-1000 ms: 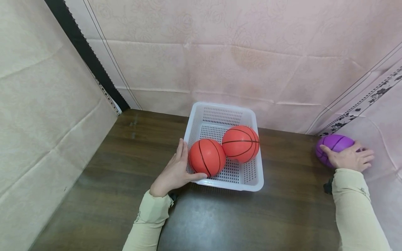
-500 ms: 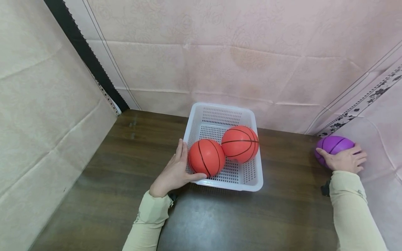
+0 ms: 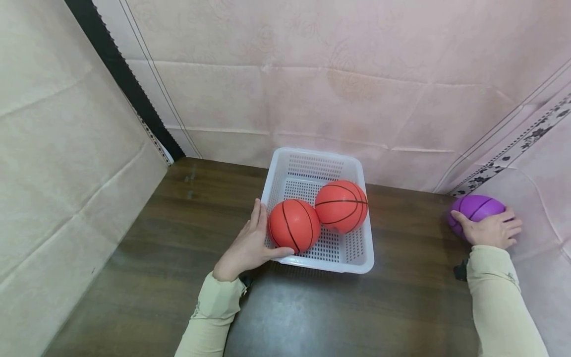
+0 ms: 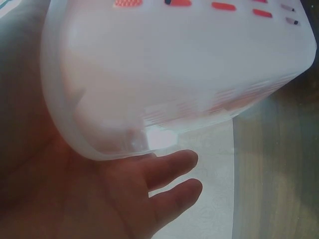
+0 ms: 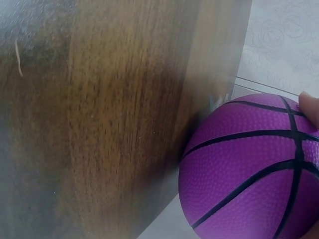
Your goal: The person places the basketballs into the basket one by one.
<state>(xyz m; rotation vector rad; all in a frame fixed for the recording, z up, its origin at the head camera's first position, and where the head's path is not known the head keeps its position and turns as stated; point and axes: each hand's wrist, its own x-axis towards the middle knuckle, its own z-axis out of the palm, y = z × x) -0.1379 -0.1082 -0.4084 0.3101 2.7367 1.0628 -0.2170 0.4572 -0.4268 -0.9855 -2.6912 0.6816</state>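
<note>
In the head view my left hand (image 3: 244, 248) rests at the near-left corner of a white perforated plastic basket (image 3: 312, 152). Its straight fingers lie along the left side and the thumb lies over the front rim. From the left wrist view, two fingertips (image 4: 180, 160) stick out past the basket wall (image 4: 149, 64). Two orange-red mini basketballs (image 3: 294, 225) sit in the basket, side by side. Far to the right, my right hand (image 3: 492, 229) grips a purple mini basketball (image 3: 477, 208) from its near right side. The right wrist view shows that ball (image 5: 244, 174) large, with one digit at its edge.
Dark wood-grain tabletop (image 3: 401, 297) lies under everything. Pale patterned cloth (image 3: 334, 89) hangs behind the basket, with more cloth at the left (image 3: 67, 148). On the right a cloth with a black floral border (image 3: 504, 158) stands close by the purple ball.
My right hand has shifted slightly left on the purple basketball, its fingers drawn closer around it. The ball stays nearly in place. Left hand, basket and orange-red balls have not visibly moved.
</note>
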